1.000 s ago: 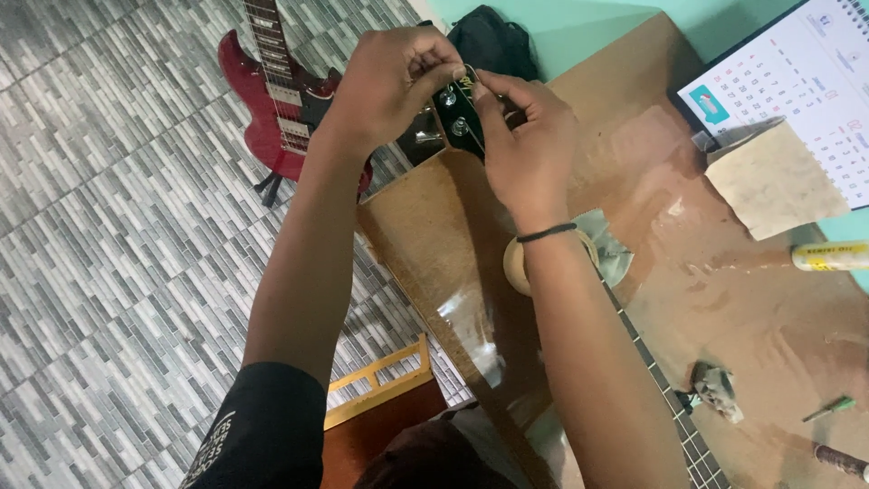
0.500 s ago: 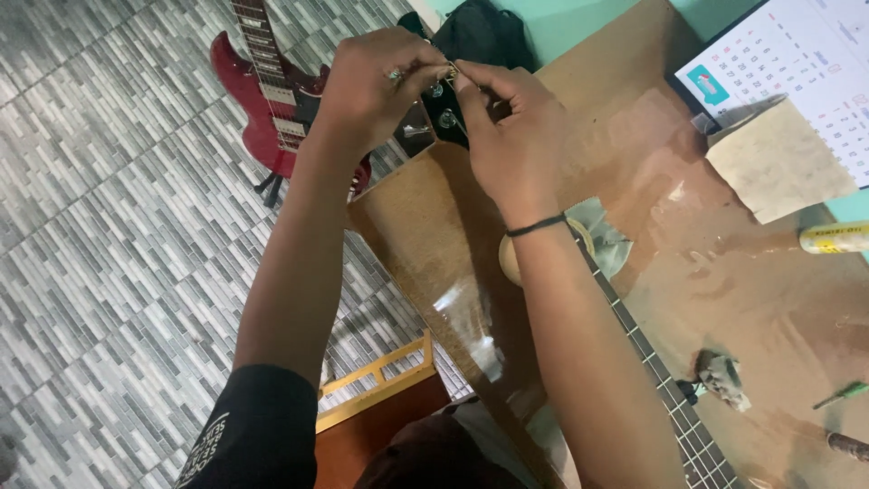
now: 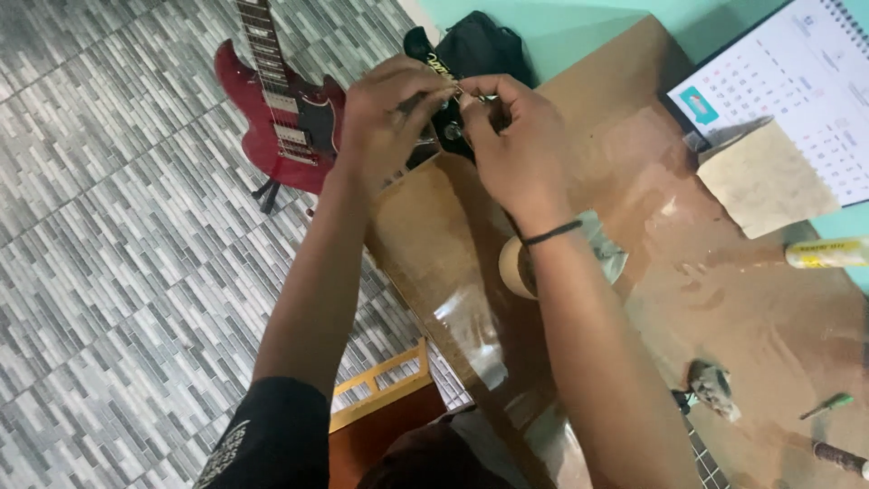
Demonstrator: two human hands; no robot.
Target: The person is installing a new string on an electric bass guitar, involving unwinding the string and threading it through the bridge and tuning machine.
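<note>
Precariously, left hand (image 3: 385,113) and right hand (image 3: 511,136) pinch a tuning peg (image 3: 457,94) on the black guitar headstock (image 3: 444,68) between them; a slip could drop it.

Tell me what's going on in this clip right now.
A person is bent over a brown worktable, with both hands at the black headstock of a guitar lying on it. The left hand and right hand meet at the tuning pegs, fingertips pinching something small that is too fine to make out. A roll of tape sits by the right wrist. A red electric guitar stands on the tiled floor beyond.
</note>
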